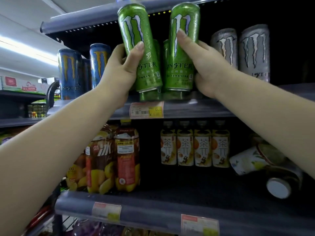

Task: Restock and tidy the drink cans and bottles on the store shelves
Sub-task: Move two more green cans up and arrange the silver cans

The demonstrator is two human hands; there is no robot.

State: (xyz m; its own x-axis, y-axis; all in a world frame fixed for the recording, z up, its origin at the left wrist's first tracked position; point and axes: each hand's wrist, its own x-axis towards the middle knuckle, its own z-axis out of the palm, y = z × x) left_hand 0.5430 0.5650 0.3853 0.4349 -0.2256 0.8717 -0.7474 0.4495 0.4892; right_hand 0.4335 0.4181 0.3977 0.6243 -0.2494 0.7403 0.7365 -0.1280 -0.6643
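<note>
The left hand [122,65] grips one green can [139,48] and the right hand [202,65] another green can [183,48], fingers curled round each, both held just above the shelf [196,110], probably for placing in front of the green cans behind.

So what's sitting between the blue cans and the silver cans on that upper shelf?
Head view: green cans, one gripped in each hand, with more green cans standing behind them.
</note>
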